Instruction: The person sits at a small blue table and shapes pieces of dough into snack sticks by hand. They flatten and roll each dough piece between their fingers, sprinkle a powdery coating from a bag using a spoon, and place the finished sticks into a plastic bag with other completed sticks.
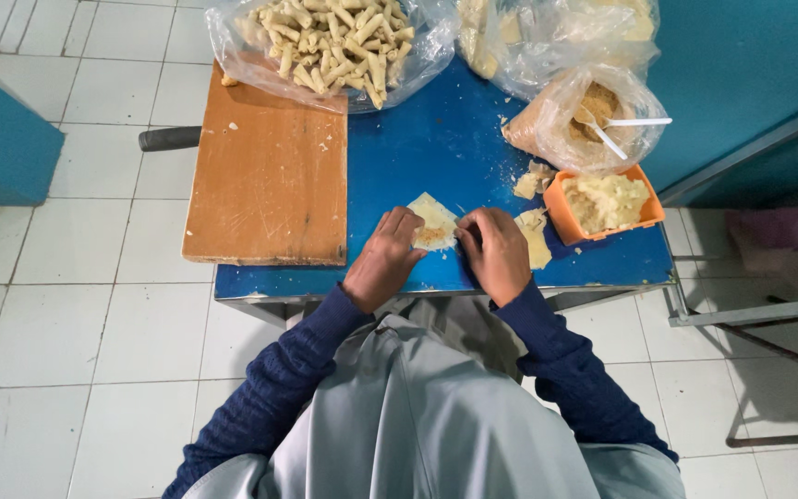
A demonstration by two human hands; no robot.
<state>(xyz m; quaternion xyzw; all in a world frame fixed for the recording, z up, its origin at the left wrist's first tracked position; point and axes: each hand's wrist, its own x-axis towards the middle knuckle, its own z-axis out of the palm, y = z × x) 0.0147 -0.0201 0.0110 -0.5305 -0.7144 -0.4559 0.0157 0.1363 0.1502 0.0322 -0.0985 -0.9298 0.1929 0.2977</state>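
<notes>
Both hands, left hand and right hand, pinched a filled wrapper on the blue table; fingertips hid its edges, bag of rolls cut off at top

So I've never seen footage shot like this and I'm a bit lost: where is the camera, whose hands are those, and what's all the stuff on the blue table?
There is no machine here. One camera sits on a person's head and looks straight down, so you see their own dark blue sleeves and two bare hands. The left hand and right hand both press on a pale square pastry wrapper with some filling on it, lying flat on the blue table. Left of it lies a wooden cutting board. At the back, a clear bag of finished rolls. To the right, an orange tub of filling, a bag of crumbs with a white spoon, and spare wrappers.
</notes>
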